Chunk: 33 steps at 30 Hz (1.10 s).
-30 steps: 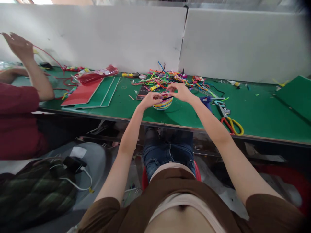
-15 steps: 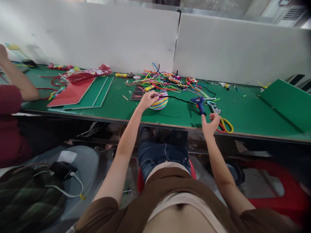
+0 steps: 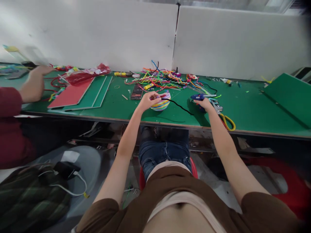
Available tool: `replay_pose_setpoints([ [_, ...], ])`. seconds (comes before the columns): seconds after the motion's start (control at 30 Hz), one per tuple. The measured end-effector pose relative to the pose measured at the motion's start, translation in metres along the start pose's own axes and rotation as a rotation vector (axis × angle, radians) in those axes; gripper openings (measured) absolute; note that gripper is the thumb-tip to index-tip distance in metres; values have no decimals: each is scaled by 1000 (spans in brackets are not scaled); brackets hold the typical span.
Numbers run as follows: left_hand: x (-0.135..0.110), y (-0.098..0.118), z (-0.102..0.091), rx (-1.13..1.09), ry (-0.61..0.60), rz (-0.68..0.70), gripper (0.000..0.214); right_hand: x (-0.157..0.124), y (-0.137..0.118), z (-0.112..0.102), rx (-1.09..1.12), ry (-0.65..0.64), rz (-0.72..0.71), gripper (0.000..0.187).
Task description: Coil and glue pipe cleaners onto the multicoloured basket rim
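Observation:
My left hand (image 3: 148, 99) pinches the top of a striped, many-coloured ball (image 3: 161, 104) resting on the green table (image 3: 252, 113), holding it and a black pipe cleaner (image 3: 181, 108) that trails off to the right. My right hand (image 3: 203, 103) is closed around a blue glue gun (image 3: 197, 96) lying on the table. A heap of coloured pipe cleaners (image 3: 162, 78) lies just behind the ball.
Yellow-handled scissors (image 3: 227, 122) lie by the front edge at my right wrist. A phone (image 3: 136, 92) lies left of the ball. Red and green sheets (image 3: 82, 92) lie at left, a green board (image 3: 290, 97) at far right. Another person's hand (image 3: 36, 82) works at the left.
My right hand let go of the ball, dropped to the table edge, then moved up and closed on the blue glue gun. The left hand stayed on the ball.

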<state>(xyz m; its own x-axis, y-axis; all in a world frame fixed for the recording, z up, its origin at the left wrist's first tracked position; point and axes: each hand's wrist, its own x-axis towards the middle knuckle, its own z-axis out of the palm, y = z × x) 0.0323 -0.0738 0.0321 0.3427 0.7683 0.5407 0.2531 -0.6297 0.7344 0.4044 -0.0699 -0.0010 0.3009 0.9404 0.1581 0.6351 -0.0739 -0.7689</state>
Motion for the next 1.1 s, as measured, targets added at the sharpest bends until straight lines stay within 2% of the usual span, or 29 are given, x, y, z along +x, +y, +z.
replay_pose_setpoints([
  [0.1,0,-3,2,78,35,28,20,-2,2,1,61,-5,0,25],
  [0.2,0,-7,6,173,116,76,22,-10,1,-2,116,58,-7,33],
  [0.3,-1,-9,9,240,159,105,23,-22,-11,-6,156,207,-31,43],
  [0.4,-1,-11,10,244,166,107,26,-44,-36,-8,243,381,-140,48],
  [0.43,-1,-12,10,235,170,100,27,-53,-46,-7,283,388,-189,47],
  [0.57,0,-16,6,205,169,62,32,-94,-84,7,340,183,-319,42],
  [0.7,1,-17,3,184,161,40,35,-114,-103,30,214,55,-385,46],
  [0.83,1,-15,3,133,179,29,33,-106,-109,49,36,-18,-427,40],
  [1.1,0,-7,3,182,175,38,26,-88,-119,63,57,44,-418,33],
])
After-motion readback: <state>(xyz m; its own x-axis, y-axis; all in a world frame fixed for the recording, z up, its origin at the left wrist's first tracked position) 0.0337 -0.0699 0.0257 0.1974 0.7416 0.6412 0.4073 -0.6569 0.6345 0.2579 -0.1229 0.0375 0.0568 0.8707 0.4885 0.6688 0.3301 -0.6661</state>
